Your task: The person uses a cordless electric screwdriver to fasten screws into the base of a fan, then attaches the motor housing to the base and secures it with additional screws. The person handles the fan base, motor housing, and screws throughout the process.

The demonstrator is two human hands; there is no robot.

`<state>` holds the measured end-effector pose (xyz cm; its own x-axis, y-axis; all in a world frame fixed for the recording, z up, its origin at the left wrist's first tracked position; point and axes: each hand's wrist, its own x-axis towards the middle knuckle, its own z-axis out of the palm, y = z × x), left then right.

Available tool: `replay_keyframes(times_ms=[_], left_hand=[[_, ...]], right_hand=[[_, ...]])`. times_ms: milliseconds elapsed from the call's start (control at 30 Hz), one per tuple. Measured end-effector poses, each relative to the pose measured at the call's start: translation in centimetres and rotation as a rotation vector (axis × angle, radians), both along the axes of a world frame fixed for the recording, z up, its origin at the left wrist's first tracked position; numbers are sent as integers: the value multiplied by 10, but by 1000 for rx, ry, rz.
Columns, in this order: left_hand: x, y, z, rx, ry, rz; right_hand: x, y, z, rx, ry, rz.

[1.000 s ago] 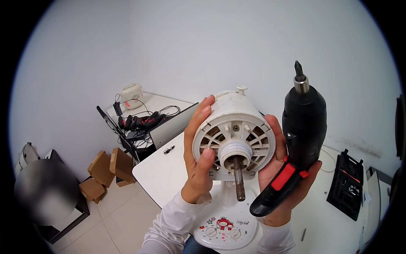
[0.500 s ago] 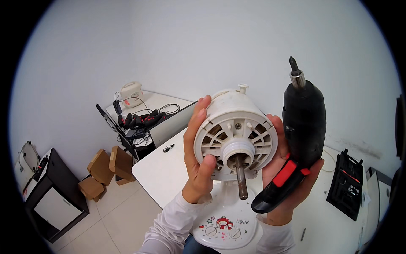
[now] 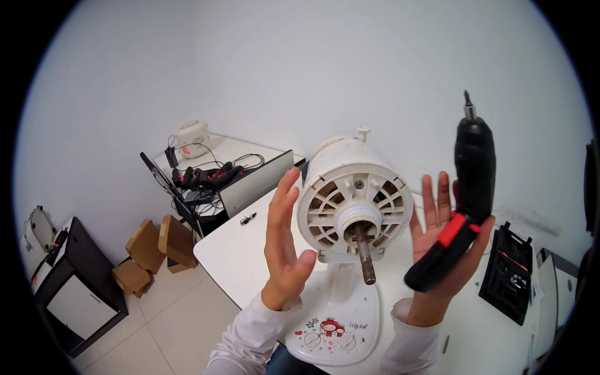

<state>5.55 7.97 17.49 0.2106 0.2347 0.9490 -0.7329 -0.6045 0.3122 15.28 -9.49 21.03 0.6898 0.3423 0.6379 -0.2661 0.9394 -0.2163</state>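
In front of me stands a white fan motor housing (image 3: 353, 161) with a slotted round face and a bare metal shaft (image 3: 364, 257) pointing toward me. A short stem joins it to a white base (image 3: 331, 351) with a printed cartoon and two dials. My left hand (image 3: 282, 247), open and flat with fingers up, is just left of the housing, apart from it. My right hand (image 3: 429, 239), to the right, bears a black-and-red electric screwdriver (image 3: 475, 165), its bit upward. The thumb side holds the tool by its handle against the palm while several fingers stay spread.
The fan stands on a white table (image 3: 240, 250). A black tool case (image 3: 509, 275) lies open at right, near a thin bit (image 3: 445, 344). A small black cable (image 3: 249, 219) lies at left. Beyond, another desk holds cables and a rice cooker (image 3: 193, 139). Cardboard boxes (image 3: 145, 245) stand on the floor.
Both hands have let go of the motor housing and moved apart from its sides. The screwdriver has shifted right with my right hand. The housing sits slightly more to the right.
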Motion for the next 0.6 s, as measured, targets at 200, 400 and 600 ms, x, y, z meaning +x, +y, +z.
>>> replay_keyframes(times_ms=[200, 400, 600], left_hand=[[-1, -10, -19, -96, 106, -22], [6, -15, -45, -322, 71, -57], [3, -38, -26, -358, 10, -54]], right_hand=[[7, -57, 7, -372, -95, -598], [28, -86, -36, -1173, -328, -871], [14, -106, -133, -1636, -923, -1411]])
